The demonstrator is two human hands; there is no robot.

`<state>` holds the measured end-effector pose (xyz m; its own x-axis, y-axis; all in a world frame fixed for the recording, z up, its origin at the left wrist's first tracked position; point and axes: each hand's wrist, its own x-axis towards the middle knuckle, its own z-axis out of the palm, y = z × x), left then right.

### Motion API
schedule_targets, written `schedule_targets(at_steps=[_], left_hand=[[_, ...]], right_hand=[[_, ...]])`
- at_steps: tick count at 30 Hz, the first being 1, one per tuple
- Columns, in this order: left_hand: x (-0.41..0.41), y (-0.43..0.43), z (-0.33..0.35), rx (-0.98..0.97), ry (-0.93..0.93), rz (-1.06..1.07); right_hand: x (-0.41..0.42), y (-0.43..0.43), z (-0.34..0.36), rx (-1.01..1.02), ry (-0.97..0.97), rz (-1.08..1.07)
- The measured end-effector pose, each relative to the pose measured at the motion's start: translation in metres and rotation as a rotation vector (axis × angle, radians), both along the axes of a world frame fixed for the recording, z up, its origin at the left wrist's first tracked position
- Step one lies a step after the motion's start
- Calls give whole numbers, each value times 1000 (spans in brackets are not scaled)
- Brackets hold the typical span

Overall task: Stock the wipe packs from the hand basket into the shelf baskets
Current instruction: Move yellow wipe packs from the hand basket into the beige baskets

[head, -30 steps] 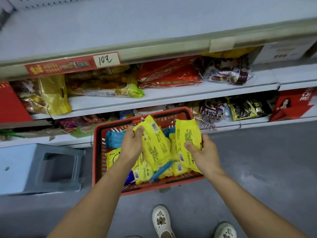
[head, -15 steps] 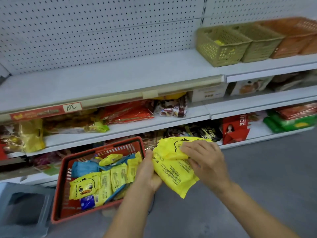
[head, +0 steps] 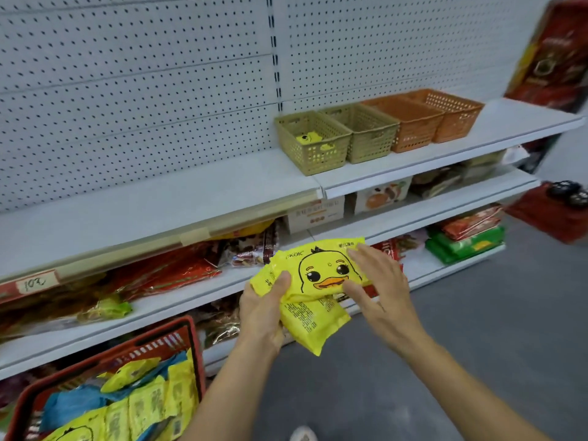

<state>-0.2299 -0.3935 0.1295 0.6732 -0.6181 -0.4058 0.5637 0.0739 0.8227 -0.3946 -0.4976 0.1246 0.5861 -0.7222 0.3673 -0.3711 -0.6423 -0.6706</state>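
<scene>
My left hand [head: 264, 310] grips stacked wipe packs [head: 318, 281]; right hand [head: 378, 288] steadies them, fingers straight. I'd square them, then lower flat into the green basket [head: 313, 154].

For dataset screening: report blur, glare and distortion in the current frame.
Head view: soft even light, no hard shadows; wide-angle curve in the pegboard; motion blur on the red boxes at right and the hand basket; duck wipe pack fairly sharp; glints on the foil snack bags.

Hand basket [head: 191, 342] lower left, shelf baskets [head: 375, 132] upper right
</scene>
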Motion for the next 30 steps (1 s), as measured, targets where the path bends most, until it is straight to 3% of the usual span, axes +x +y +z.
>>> schedule_targets(at_steps=[4,9,16,21,25,30], left_hand=[[10,-44,7,-32,-64,-11],[38,-105,19,-81,-61,-51],[108,-216,44,-51,-46,-69],[161,-287,71,-56,-89,5],[185,-322,76,-74,-150,54],[221,-344,75,-85,-59,192]], right_hand=[[21,-50,14,644,-256,-179],[54,-123,40,913,-452,-258],[124,-236,61,1123,-542,-209],[178,-302,81,1200,-556,-31],[207,-341,90,1162,-523,2],[235,-407,101,1050,-659,-145]])
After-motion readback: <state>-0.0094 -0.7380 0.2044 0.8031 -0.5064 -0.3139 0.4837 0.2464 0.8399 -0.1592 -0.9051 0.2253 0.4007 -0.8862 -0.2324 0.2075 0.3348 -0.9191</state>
